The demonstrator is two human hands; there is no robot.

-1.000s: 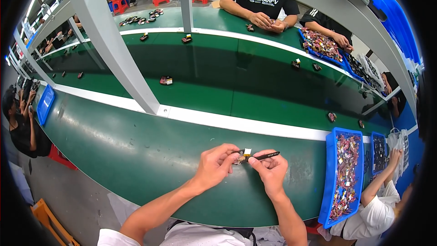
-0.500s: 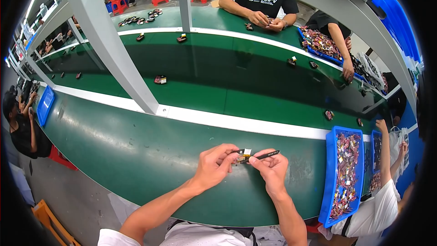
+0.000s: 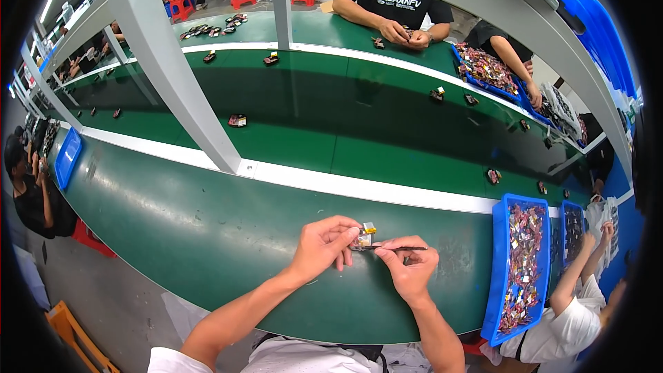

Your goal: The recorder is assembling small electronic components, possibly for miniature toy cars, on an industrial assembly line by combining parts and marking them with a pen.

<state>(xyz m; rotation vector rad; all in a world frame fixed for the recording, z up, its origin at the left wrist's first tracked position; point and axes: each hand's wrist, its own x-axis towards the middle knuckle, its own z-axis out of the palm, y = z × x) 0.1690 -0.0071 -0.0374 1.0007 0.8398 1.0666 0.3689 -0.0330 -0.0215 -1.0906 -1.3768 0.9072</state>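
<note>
Far off to the left of my hands, a blue tray [image 3: 68, 159] sits at the edge of the green surface [image 3: 207, 235], beside a seated person in dark clothes [image 3: 31, 193].

My left hand [image 3: 324, 245] is curled over the surface, its fingertips pinched on a small component [image 3: 363, 236] with a yellow tab on top. The part sits at the fingertips, just above the green belt, between my two hands. I cannot tell exactly what kind of part it is; it is too small.

My right hand [image 3: 409, 269] is closed around a thin dark tool [image 3: 400, 248], something like tweezers or a probe. The tool lies nearly level and its tip meets the component from the right. So both hands are closed, each on its own thing, and the two things touch.

Beyond my hands, past a white strip [image 3: 359, 190], runs a darker green conveyor lane with small parts spread well apart: one [image 3: 237, 120] up to the left, another [image 3: 493, 176] up to the right.

To the right of my right hand lies a long blue tray [image 3: 498, 262] filled with small reddish and metallic parts. Just beyond it is a second blue tray [image 3: 562, 235], and a neighbouring person's arm [image 3: 577, 276] reaches up beside it.

Across the far side, a person in a black shirt [image 3: 397, 3] works with both hands together on the surface.
</note>
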